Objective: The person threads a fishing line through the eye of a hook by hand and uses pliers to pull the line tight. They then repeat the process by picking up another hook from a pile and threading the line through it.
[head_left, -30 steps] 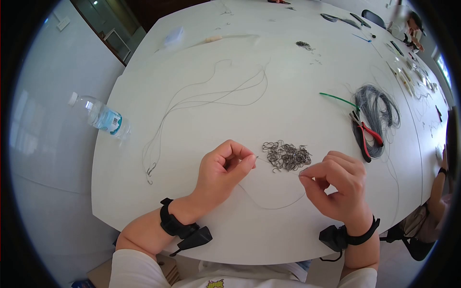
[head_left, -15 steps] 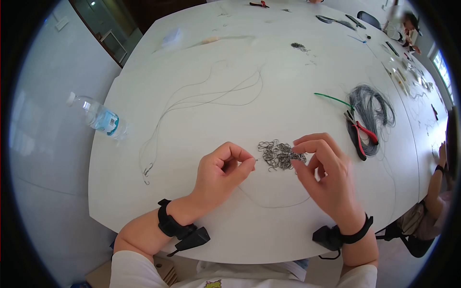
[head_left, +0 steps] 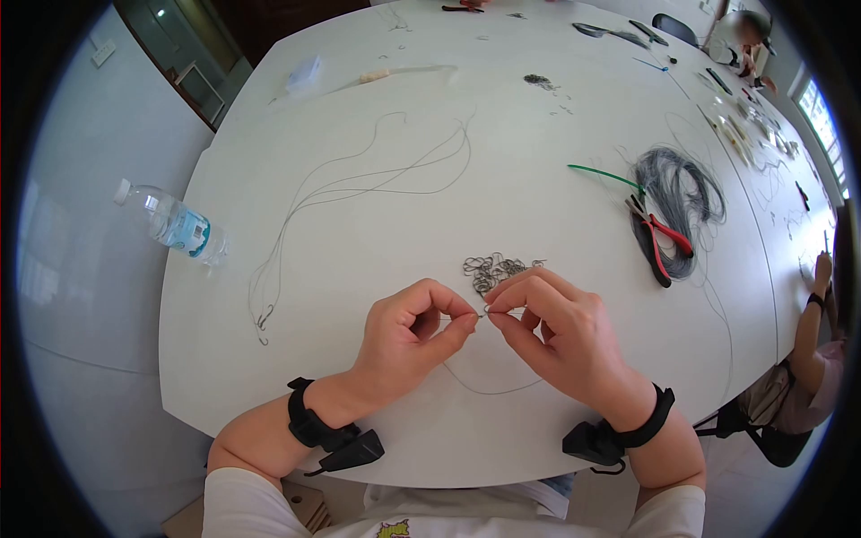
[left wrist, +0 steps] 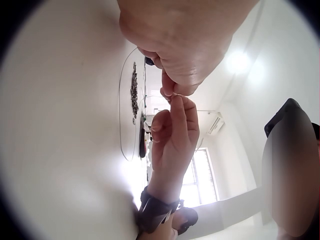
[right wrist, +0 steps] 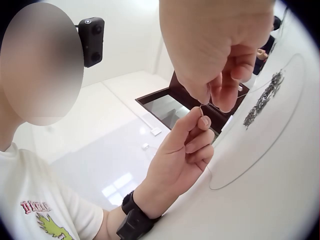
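Note:
My left hand pinches a small fish hook between thumb and forefinger; in the right wrist view a bit of the hook shows at the fingertips. Right against it, the thumb and forefinger of my right hand pinch thin fishing line, the tips of both hands almost meeting. A slack loop of this fishing line hangs below and between the hands. Just beyond the fingers lies a pile of dark fish hooks, partly covered by the right hand in the head view.
Long line strands with hooks at their ends lie on the left. Red-and-black pliers rest on a grey line bundle at the right. A water bottle stands at the left edge. Other people sit at the right.
My right hand has moved left from beside the hook pile, its fingers parting and then pinching again at the left fingertips. The left hand keeps its pinch, little moved.

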Motion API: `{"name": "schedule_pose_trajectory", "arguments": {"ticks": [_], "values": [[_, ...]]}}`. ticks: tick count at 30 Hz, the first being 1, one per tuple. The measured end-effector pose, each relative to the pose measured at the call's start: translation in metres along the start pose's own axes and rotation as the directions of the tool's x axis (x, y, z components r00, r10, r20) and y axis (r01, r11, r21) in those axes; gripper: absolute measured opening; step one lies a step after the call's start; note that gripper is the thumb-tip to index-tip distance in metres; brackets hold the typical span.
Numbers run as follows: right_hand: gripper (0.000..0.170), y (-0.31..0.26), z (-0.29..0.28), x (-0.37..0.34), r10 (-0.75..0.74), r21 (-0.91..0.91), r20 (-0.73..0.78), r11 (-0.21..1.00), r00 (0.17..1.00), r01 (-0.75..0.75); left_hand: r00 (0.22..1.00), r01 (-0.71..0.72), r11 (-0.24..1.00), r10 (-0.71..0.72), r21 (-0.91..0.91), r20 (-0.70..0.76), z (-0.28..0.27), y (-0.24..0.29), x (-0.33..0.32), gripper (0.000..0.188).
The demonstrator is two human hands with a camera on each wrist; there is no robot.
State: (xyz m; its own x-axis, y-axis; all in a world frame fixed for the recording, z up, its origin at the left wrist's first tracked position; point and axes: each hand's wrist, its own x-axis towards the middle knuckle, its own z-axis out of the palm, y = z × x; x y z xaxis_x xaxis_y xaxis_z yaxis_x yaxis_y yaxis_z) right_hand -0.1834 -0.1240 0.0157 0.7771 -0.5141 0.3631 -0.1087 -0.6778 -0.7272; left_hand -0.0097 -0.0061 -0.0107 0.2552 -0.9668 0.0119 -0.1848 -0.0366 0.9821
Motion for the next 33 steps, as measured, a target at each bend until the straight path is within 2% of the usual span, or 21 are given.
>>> {"name": "schedule_pose_trajectory", "arguments": {"ticks": [2,5,9,11,12,14,15,18,20,21,23,27,29,30,32,33], "values": [[0.011,0.000,0.001,0.000,-0.006,-0.005,-0.007,1.000,1.000,0.006,0.998,-0.023,0.997,0.018,-0.077,-0.066,0.003,-0.004,0.001,0.006],[0.010,0.001,0.002,-0.001,-0.035,-0.034,-0.013,0.999,0.999,0.035,0.998,-0.023,0.992,0.016,-0.122,-0.062,0.004,-0.007,0.001,0.006],[0.011,0.003,0.004,-0.003,-0.016,0.001,-0.017,1.000,1.000,0.016,0.997,0.076,0.991,-0.073,-0.113,0.030,-0.001,-0.003,-0.002,0.005],[0.015,0.000,0.003,-0.004,0.145,0.150,0.069,0.977,0.987,-0.154,0.996,0.090,0.982,-0.086,-0.168,0.030,-0.001,-0.002,-0.002,0.005],[0.015,-0.002,0.004,-0.004,0.146,0.150,0.064,0.977,0.987,-0.154,0.996,0.088,0.982,-0.084,-0.166,0.034,0.001,-0.002,-0.002,0.005],[0.021,-0.004,0.006,-0.003,0.196,0.325,0.030,0.925,0.980,-0.195,0.999,-0.005,0.971,-0.007,-0.240,-0.049,0.003,-0.003,-0.001,0.009],[0.021,-0.003,0.006,-0.003,0.195,0.326,0.028,0.925,0.980,-0.194,0.999,-0.006,0.971,-0.006,-0.238,-0.049,0.002,-0.003,-0.001,0.009],[0.027,0.001,0.006,-0.004,0.181,0.291,0.059,0.937,0.982,-0.191,0.997,0.015,0.981,-0.030,-0.193,-0.076,-0.001,-0.001,0.001,0.010],[0.020,0.001,0.005,-0.005,0.176,0.182,0.017,0.967,0.984,-0.177,0.993,-0.014,0.981,-0.008,-0.191,-0.114,-0.002,-0.003,0.003,0.010],[0.020,0.001,0.005,-0.005,0.175,0.183,0.018,0.967,0.984,-0.175,0.993,-0.015,0.982,-0.008,-0.191,-0.116,-0.004,-0.002,0.003,0.010],[0.013,0.000,0.002,-0.005,0.086,0.054,-0.004,0.995,0.996,-0.086,0.994,0.027,0.992,-0.040,-0.126,-0.101,-0.007,0.001,0.003,0.007],[0.012,-0.006,0.000,-0.003,0.011,0.008,-0.056,1.000,0.998,-0.011,0.994,0.000,0.999,-0.005,-0.047,-0.112,-0.009,0.000,0.003,0.007],[0.013,-0.007,-0.003,-0.003,-0.107,-0.100,-0.060,0.990,0.992,0.101,0.995,-0.007,0.998,0.013,0.069,-0.096,-0.010,0.003,0.003,0.007],[0.013,-0.007,-0.003,-0.003,-0.105,-0.099,-0.061,0.990,0.993,0.098,0.996,-0.005,0.998,0.012,0.070,-0.093,-0.010,0.004,0.003,0.007],[0.014,-0.007,-0.005,-0.003,-0.161,-0.142,-0.086,0.979,0.983,0.148,0.990,-0.097,0.983,0.111,0.155,-0.082,-0.009,0.005,0.003,0.008],[0.014,-0.007,-0.006,-0.003,-0.158,-0.142,-0.088,0.979,0.983,0.145,0.991,-0.097,0.983,0.110,0.156,-0.079,-0.008,0.007,0.004,0.008]]}}
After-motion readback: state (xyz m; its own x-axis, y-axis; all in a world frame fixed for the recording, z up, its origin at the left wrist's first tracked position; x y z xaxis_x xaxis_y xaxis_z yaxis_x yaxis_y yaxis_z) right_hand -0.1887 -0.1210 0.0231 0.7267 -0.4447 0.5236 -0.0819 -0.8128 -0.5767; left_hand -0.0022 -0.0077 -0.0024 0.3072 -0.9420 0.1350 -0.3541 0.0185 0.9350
